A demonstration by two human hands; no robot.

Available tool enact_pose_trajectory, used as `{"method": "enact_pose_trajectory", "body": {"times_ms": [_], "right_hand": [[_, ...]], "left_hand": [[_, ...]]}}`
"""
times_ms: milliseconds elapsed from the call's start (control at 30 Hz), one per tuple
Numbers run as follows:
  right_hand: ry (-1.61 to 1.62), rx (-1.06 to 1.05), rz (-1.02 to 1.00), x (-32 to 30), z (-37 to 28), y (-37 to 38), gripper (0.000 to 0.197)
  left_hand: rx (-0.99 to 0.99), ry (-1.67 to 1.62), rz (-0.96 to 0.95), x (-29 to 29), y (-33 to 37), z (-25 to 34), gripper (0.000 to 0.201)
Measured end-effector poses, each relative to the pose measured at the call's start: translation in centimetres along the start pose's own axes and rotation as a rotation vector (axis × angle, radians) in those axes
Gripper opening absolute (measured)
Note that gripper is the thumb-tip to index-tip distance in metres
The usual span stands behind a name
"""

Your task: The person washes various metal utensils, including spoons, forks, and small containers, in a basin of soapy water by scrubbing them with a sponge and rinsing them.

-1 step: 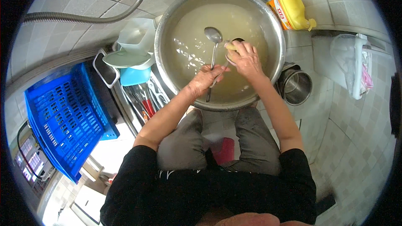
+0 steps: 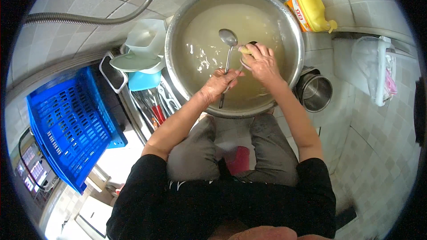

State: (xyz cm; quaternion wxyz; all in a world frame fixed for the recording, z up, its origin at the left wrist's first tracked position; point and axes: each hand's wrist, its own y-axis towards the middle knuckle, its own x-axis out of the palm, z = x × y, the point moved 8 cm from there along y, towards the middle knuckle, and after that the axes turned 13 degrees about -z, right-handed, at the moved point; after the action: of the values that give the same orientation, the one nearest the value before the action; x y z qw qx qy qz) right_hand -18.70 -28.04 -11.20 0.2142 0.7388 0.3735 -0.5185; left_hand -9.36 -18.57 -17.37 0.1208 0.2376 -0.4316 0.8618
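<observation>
A wide metal basin (image 2: pixel 168 53) of cloudy water lies before me. Over it, my left hand (image 2: pixel 219 82) is closed round a long metal spoon (image 2: pixel 228 38), its bowl pointing away from me and its handle end toward me. A second thin metal utensil (image 2: pixel 227 88) crosses it in the same grip and runs up to the right. My right hand (image 2: pixel 263 65) is closed round a yellow sponge (image 2: pixel 244 50), pressed about that utensil's far end. The fingers hide this end, so its kind does not show. A dark rounded thing (image 2: pixel 252 42) peeks out behind the right fingers.
Left of the basin stand stacked plastic containers (image 2: pixel 146 38), a light blue container (image 2: pixel 144 80) and utensils with red handles (image 2: pixel 157 113). Farther left leans a blue crate (image 2: pixel 73 124). To the right are a yellow jug (image 2: pixel 311 11) and a metal pot (image 2: pixel 316 92). A hose (image 2: pixel 93 20) hangs upper left.
</observation>
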Motion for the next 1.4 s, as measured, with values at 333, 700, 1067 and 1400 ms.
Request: {"method": "enact_pose_trajectory", "body": {"times_ms": [333,700,1067,1400], "right_hand": [[-0.413,0.033,-0.157,2.6,0.0,0.1,0.033],[0.642,0.538,0.044,3.3,10.5,-2.4,0.032],[1.003,0.857,-0.35,7.5,8.6,-0.1,0.035],[0.36,0.526,-0.372,9.6,9.5,-2.4,0.043]], "left_hand": [[0.026,-0.03,0.145,-1.6,-0.1,-1.6,0.021],[0.118,-0.082,0.19,-1.9,0.6,1.3,0.021],[0.044,-0.033,-0.003,-1.2,1.4,-0.8,0.024],[-0.027,0.274,0.15,-8.9,5.3,-4.5,0.021]]}}
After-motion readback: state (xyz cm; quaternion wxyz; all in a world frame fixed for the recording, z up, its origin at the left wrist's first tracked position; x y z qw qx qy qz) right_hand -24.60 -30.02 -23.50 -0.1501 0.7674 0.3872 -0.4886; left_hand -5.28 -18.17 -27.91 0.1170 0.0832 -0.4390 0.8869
